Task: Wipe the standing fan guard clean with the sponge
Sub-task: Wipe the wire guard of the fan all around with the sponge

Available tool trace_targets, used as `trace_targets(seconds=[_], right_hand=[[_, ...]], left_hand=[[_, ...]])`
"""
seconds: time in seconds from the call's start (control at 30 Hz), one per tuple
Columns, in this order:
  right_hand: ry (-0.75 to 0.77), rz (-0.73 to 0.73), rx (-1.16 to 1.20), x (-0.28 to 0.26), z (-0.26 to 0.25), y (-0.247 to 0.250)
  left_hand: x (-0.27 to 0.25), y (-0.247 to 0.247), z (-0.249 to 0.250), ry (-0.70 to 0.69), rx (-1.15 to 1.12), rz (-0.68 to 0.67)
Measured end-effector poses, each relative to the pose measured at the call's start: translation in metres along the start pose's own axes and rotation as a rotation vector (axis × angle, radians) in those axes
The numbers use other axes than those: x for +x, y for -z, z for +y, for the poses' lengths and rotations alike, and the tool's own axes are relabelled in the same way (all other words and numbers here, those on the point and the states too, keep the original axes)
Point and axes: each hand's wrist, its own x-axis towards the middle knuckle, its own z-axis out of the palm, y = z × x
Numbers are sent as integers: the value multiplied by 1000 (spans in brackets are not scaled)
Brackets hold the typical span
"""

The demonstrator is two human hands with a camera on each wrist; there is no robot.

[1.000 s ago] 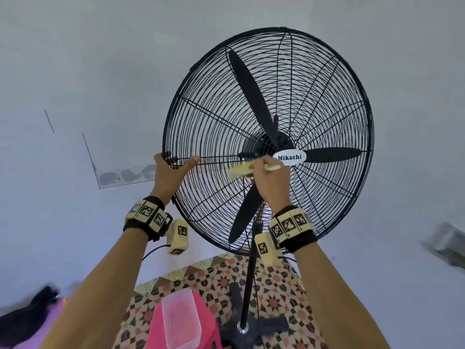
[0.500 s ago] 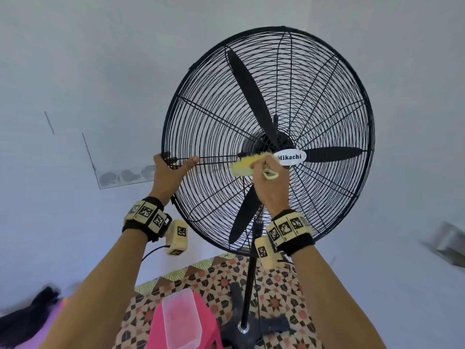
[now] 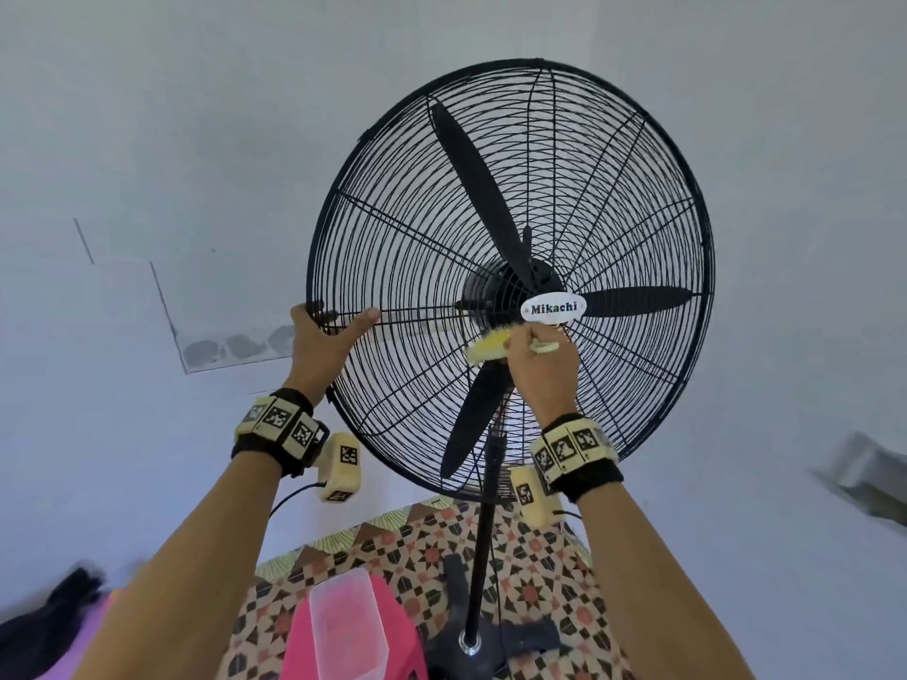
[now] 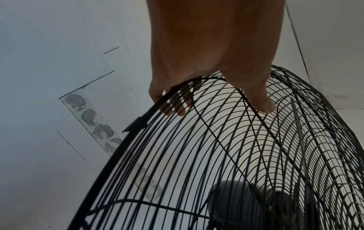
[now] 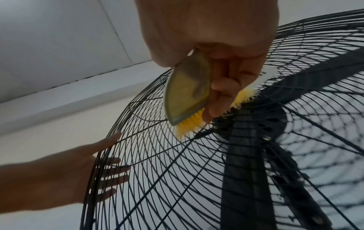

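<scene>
Here, nearest first:
Stool: pink stool (image 3: pixel 392 625) w/ a clear tub (image 3: pixel 346 625) on top is seen lowest in the head view, just beside the fan base (image 3: pixel 471 645) on the patterned floor (image 3: pixel 535 557).
Right hand: right hand (image 3: pixel 537 365) is clenched round the handle of the cleaning tool; the task's sponge looks to be a yellow-bristled brush (image 5: pixel 189 123), pressed against the fan guard (image 3: pixel 392 247) just below-left of the white badge (image 3: pixel 553 308).
Left hand: left hand (image 3: pixel 326 343) is wrapped over the guard's left rim, thumb on the front wires, fingers behind; the guard is being steadied.
Blades: three black blades (image 3: pixel 471 184) sit behind the wires, apparently at rest.
Far: pale wall (image 3: pixel 147 139) w/ a patched strip (image 3: pixel 235 348).
Doing it well: strokes are prob. best run outward along the spokes, hub to rim, w/ light pressure so bristles aren't snagged and wires aren't bent. The rim grip should be kept as a counter-force, since the fan could rock on its pole (image 3: pixel 486 507). Upper half looks hardest to reach.
View diffs: bristles meeting wire are shown only by the right wrist cam; in the head view they're mostly hidden by knuckles. Left fingers (image 4: pixel 178 107) curled behind the rim are shown best by the left wrist cam. Stool, floor, whole guard: head view only.
</scene>
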Motion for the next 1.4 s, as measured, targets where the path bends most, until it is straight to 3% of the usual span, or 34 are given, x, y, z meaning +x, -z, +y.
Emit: trace_targets(seconds=[0.1, 0.23, 0.43, 0.6, 0.8, 0.87, 1.0, 1.13, 1.2, 1.27, 1.33, 1.4], right_hand=[[-12, -38, 56, 6, 0, 13], [107, -3, 226, 14, -11, 19], [11, -18, 87, 4, 2, 16], [142, -6, 283, 7, -14, 22], [-55, -68, 135, -6, 0, 24], [-98, -70, 238, -1, -8, 36], [5, -14, 401, 9, -21, 44], [13, -80, 272, -11, -1, 29], [-53, -56, 323, -22, 10, 30], [-215, -19, 507, -25, 12, 34], [-333, 94, 695, -21, 5, 41], [-318, 242, 771, -13, -5, 45]], left_hand=[[-1, -1, -1, -6, 2, -2], [-1, -3, -2, -16, -1, -8], [0, -1, -2, -6, 0, -11], [-4, -2, -1, -9, 2, -11], [-2, 0, -1, 2, 11, -16], [-2, -1, -2, -2, 6, -18], [-6, -3, -2, -17, -3, -13], [-9, -2, 2, -27, -8, -8], [-8, -2, 3, -25, -10, -8], [-9, -2, 2, -25, -10, -13], [-12, -3, 1, -43, -15, -10], [-15, -3, -1, -55, -32, 11]])
